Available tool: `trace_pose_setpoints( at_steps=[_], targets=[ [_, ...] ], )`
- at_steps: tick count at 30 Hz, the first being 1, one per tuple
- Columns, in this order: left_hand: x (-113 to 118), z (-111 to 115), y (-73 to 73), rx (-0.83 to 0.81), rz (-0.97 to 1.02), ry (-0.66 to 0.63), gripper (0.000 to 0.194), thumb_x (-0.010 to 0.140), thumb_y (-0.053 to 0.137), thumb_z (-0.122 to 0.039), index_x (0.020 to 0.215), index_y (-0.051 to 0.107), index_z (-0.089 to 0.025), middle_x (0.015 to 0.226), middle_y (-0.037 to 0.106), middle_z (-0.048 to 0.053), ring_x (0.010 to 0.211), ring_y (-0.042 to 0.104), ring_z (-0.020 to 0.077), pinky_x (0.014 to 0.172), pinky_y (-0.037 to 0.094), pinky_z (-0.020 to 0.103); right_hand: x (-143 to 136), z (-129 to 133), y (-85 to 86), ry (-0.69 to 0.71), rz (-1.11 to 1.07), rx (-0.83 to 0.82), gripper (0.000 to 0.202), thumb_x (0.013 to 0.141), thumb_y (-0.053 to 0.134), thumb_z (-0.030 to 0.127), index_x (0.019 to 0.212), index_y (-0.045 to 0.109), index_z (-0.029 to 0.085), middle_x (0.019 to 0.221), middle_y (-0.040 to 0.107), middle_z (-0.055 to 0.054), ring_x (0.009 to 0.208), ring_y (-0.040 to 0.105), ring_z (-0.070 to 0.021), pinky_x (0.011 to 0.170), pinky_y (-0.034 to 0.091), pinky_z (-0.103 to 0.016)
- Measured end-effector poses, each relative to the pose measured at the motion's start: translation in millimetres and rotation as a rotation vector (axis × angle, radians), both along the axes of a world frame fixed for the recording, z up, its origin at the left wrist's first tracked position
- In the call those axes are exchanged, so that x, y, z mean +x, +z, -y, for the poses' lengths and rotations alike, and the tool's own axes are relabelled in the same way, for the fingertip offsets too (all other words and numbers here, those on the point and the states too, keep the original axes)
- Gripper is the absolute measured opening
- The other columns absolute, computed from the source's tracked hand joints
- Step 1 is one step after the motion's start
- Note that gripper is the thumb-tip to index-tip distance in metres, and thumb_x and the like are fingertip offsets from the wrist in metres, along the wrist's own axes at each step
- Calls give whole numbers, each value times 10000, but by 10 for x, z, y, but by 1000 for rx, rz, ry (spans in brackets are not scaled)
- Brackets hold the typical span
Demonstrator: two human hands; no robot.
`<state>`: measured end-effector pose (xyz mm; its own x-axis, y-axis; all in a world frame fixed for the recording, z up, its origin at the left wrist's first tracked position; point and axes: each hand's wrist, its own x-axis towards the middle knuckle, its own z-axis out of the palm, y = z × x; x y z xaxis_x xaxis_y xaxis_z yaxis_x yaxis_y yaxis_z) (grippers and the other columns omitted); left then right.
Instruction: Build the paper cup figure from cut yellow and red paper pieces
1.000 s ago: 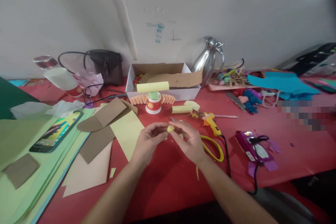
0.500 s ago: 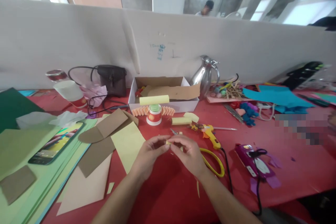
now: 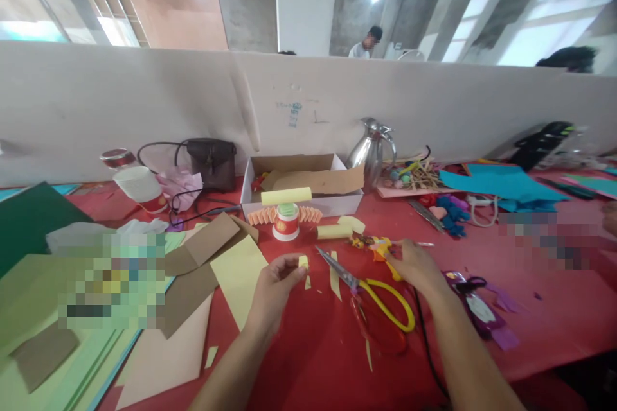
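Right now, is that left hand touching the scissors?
Apart. The head view shows bare red table between the left hand and the scissors; the thumb and fingers pinch a small yellow paper piece instead.

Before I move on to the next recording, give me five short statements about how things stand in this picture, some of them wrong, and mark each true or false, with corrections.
1. The left hand holds a small piece of yellow paper. True.
2. The right hand holds the scissors. False: they lie on the red table, and that hand is at the yellow glue gun.
3. The metal jug stands by the right end of the white box. True.
4. The dark bag is inside the white box. False: it is to the left of it, by the white partition.
5. The scissors are closed around a strip of paper. False: no paper is between the blades.
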<state>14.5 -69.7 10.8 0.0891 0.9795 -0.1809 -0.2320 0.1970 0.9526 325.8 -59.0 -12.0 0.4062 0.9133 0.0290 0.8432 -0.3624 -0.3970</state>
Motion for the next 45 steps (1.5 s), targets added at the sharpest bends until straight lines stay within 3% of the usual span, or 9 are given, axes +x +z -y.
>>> trace_pose_setpoints(
  at_steps=[5,8,14,19,25,31,38,45],
  targets=[
    [-52,-55,-73,47,-4,23,295,669,820,-327,905,718,-183,889,686,36,841,613,150,795,460,269,52,-42,-153,9,-167,-72,181,821,606,329,911,676,189,873,755,-90,839,710,-243,655,474,-272],
    [-78,-68,-88,50,-24,48,299,680,815,-355,900,710,-182,882,676,31,807,602,140,782,458,265,46,-43,-150,17,-210,-61,133,758,655,306,825,682,195,822,750,-59,811,711,-228,611,457,-247],
    [-90,-49,-45,54,-42,45,322,678,815,-369,916,718,-175,884,662,33,782,595,136,747,458,259,39,-17,-114,30,-304,-71,138,649,683,194,787,676,188,598,680,18,509,644,-162,478,396,-225],
    [-87,-73,-47,54,-21,57,319,654,827,-352,896,717,-174,878,658,32,788,603,140,751,460,262,6,-11,-87,-26,-361,-47,118,691,666,298,740,657,190,590,672,-7,555,653,-181,486,396,-234],
    [-83,-90,-63,21,-129,54,358,630,828,-332,924,708,-167,868,661,43,769,596,150,698,457,255,-4,53,-81,-117,-549,43,266,694,616,242,951,586,179,689,703,-27,693,707,-208,559,488,-247],
    [-80,-120,-160,111,-348,41,297,667,773,-356,897,714,-176,838,685,60,782,606,184,703,458,289,-101,82,12,-133,-817,122,270,677,584,201,945,552,186,719,723,-46,649,717,-193,567,541,-256],
    [-105,-125,-160,102,-478,117,262,660,770,-346,870,731,-195,894,697,73,726,585,182,601,423,278,-85,150,106,-127,-923,150,264,636,685,252,877,609,176,600,665,-10,532,648,-170,490,494,-244],
    [-169,-197,-175,164,-565,133,289,704,718,-360,932,712,-182,906,707,70,821,621,206,742,458,321,-34,118,0,-121,-716,113,240,681,680,317,857,608,171,740,680,-46,646,659,-189,569,509,-277]
  ],
)
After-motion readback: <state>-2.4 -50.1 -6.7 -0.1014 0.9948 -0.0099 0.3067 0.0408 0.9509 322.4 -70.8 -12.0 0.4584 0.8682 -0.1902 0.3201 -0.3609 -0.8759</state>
